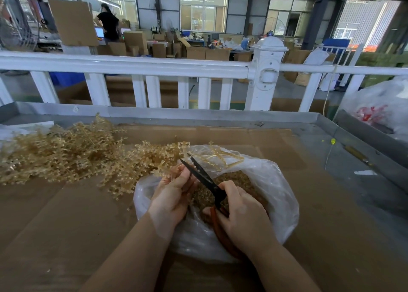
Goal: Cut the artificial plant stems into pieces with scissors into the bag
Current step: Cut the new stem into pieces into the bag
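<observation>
A heap of tan artificial plant stems (64, 152) lies on the cardboard to the left. An open clear plastic bag (276, 194) in front of me holds many small cut pieces (240, 179). My left hand (174, 192) grips a stem branch (220, 157) over the bag's mouth. My right hand (240, 212) grips the red handles of black-bladed scissors (203, 174). The blades are slightly apart and point up and left, their tips at the stem beside my left fingers.
Brown cardboard (309, 214) covers a grey metal table with a raised rim (198, 115). A white railing (154, 66) runs behind it. Another plastic bag (379, 106) sits at the far right. Boxes and a person stand in the workshop beyond.
</observation>
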### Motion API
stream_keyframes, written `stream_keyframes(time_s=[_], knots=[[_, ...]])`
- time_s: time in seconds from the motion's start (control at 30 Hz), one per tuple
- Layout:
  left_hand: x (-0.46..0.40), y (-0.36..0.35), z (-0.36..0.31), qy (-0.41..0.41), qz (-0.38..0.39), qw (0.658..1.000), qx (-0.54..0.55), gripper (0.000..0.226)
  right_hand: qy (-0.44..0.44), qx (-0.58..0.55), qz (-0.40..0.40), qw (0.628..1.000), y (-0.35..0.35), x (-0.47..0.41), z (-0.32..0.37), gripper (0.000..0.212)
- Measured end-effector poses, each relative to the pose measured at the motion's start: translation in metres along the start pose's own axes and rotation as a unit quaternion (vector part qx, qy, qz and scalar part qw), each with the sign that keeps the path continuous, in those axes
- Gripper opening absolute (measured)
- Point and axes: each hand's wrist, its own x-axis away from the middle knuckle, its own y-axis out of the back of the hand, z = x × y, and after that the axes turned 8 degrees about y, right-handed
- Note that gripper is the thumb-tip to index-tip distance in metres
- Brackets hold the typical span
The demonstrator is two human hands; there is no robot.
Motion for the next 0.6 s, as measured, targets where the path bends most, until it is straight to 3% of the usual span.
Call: stream_keyframes(time_s=[0.6], knots=[[-0.0029, -0.0014, -0.0005, 0.037, 0.009, 0.999, -0.037, 0.014, 0.006, 0.021, -0.012, 1.0, -0.0002, 0.0017, -0.0001, 0.048]])
